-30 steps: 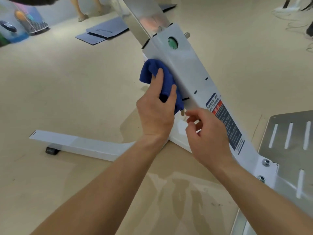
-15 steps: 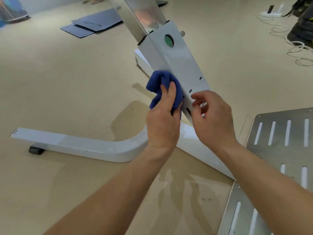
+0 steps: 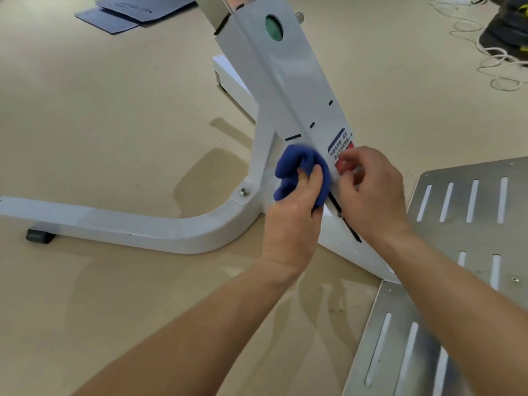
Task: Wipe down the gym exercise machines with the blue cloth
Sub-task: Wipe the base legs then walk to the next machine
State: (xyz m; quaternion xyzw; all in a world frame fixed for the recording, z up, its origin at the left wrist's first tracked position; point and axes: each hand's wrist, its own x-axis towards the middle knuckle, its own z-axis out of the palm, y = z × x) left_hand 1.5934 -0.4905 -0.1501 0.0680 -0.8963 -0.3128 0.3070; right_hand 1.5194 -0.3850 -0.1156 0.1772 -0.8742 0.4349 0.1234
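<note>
The left hand (image 3: pixel 291 224) grips the bunched cloth (image 3: pixel 288 170), fingers curled round it, and presses it to the left face of the white column (image 3: pixel 285 72), just above the base leg (image 3: pixel 128 224). The column's long axis slants up and away from the fingers (most of its length lies above the cloth), so a stroke would likely run along it. The right hand (image 3: pixel 371 190) sits just beside, on the label (image 3: pixel 340 144), fingers curled; I cannot tell whether they pinch anything.

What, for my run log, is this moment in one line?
left hand: grips blue cloth against white post | right hand: fingers curled by warning label, hold unclear | phase: wiping lower post
</note>
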